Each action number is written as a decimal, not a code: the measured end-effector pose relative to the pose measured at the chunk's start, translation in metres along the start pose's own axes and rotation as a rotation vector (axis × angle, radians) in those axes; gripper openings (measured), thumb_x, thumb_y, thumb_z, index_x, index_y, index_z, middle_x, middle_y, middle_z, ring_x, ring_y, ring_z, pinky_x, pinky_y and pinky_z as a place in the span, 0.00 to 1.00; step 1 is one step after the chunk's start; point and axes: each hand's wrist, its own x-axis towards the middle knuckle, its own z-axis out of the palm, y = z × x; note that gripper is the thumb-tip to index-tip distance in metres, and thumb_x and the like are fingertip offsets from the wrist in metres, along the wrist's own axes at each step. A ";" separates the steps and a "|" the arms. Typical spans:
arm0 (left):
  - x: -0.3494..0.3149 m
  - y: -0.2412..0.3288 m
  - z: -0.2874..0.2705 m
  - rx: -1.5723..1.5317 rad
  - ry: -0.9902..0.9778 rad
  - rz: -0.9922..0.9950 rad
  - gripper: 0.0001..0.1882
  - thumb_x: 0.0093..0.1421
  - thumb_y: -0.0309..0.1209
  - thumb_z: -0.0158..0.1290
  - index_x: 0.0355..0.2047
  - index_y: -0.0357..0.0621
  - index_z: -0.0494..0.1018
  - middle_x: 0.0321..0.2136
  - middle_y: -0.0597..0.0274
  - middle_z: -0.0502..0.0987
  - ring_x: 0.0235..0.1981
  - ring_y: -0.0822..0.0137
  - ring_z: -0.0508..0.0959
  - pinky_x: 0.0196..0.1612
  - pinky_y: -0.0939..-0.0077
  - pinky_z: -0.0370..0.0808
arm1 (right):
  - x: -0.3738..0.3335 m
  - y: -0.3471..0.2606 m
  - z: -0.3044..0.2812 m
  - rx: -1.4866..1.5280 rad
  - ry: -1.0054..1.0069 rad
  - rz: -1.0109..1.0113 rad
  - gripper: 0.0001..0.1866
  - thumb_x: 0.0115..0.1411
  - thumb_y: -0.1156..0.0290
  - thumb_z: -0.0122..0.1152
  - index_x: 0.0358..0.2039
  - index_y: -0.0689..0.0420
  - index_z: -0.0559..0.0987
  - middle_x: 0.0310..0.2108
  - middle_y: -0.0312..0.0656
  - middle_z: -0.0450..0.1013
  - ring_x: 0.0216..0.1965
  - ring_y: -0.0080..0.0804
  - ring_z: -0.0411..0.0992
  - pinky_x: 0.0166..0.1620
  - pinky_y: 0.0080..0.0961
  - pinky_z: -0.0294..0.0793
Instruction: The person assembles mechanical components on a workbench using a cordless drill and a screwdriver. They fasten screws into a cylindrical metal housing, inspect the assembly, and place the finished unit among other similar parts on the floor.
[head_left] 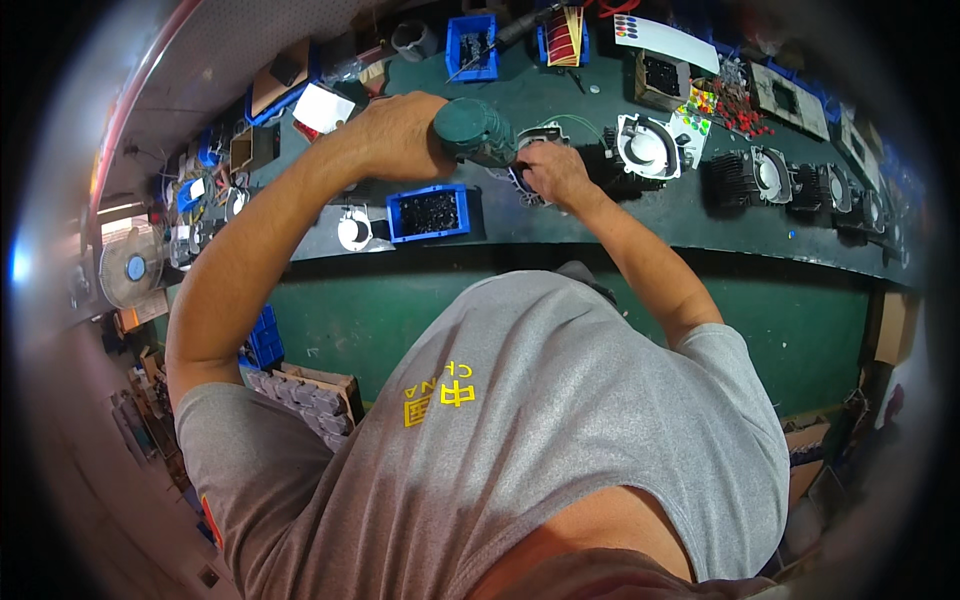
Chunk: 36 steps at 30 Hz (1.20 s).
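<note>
My left hand is closed round a green power tool with a rounded end, held over the bench. Its fingertips and the tool's working end are hidden from above. My right hand has its fingers bent and closed on the edge of a metal engine housing, just right of the tool. Most of that housing lies under the tool and my hand. A finned engine housing with a round white opening stands to the right of my right hand.
Near the bench front edge, a blue bin holds small black parts beside a pale metal part. More finned housings line the right side. Behind are another blue bin, a wooden box and loose red pieces.
</note>
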 end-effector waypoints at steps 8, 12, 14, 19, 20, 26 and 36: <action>-0.002 0.006 0.000 -0.034 0.026 -0.058 0.20 0.47 0.35 0.62 0.42 0.43 0.80 0.37 0.46 0.83 0.41 0.47 0.83 0.48 0.56 0.79 | 0.000 -0.001 -0.003 -0.006 -0.003 -0.001 0.06 0.54 0.70 0.61 0.33 0.54 0.81 0.33 0.49 0.79 0.39 0.52 0.78 0.43 0.48 0.78; -0.004 0.006 0.001 0.005 0.014 -0.063 0.21 0.47 0.36 0.64 0.43 0.43 0.79 0.37 0.51 0.84 0.39 0.53 0.83 0.48 0.59 0.80 | 0.000 -0.004 -0.005 -0.008 -0.038 0.022 0.08 0.55 0.68 0.63 0.35 0.54 0.81 0.35 0.48 0.79 0.41 0.51 0.78 0.44 0.47 0.78; -0.005 0.007 0.001 0.000 0.018 -0.076 0.22 0.47 0.36 0.64 0.43 0.43 0.79 0.37 0.51 0.84 0.39 0.53 0.83 0.48 0.59 0.80 | -0.001 -0.007 -0.009 0.008 -0.043 0.028 0.09 0.55 0.68 0.63 0.36 0.54 0.81 0.36 0.48 0.79 0.42 0.50 0.78 0.45 0.46 0.78; -0.007 0.008 0.004 0.008 0.039 -0.091 0.22 0.47 0.37 0.64 0.43 0.43 0.79 0.37 0.52 0.84 0.39 0.52 0.83 0.48 0.58 0.80 | 0.002 -0.010 -0.012 -0.002 -0.123 0.073 0.10 0.56 0.67 0.63 0.39 0.53 0.82 0.37 0.47 0.80 0.43 0.49 0.78 0.45 0.46 0.78; -0.007 0.008 0.004 0.013 0.042 -0.093 0.22 0.47 0.37 0.64 0.43 0.43 0.79 0.37 0.52 0.84 0.39 0.52 0.83 0.48 0.58 0.80 | 0.002 -0.011 -0.013 -0.002 -0.133 0.081 0.10 0.56 0.67 0.63 0.39 0.53 0.82 0.38 0.47 0.80 0.43 0.49 0.78 0.46 0.46 0.78; -0.012 0.008 0.005 -0.018 0.072 -0.074 0.21 0.47 0.37 0.64 0.42 0.43 0.80 0.36 0.51 0.84 0.37 0.52 0.83 0.47 0.59 0.80 | 0.002 -0.011 -0.015 0.050 -0.121 0.106 0.10 0.57 0.68 0.62 0.39 0.52 0.83 0.38 0.48 0.80 0.44 0.49 0.78 0.46 0.46 0.77; -0.049 0.006 -0.002 -0.262 0.228 -0.093 0.24 0.50 0.40 0.66 0.46 0.42 0.79 0.39 0.50 0.84 0.41 0.53 0.83 0.49 0.63 0.78 | 0.005 0.003 -0.024 0.399 -0.094 0.047 0.10 0.59 0.69 0.62 0.41 0.54 0.82 0.37 0.48 0.79 0.42 0.50 0.77 0.45 0.41 0.77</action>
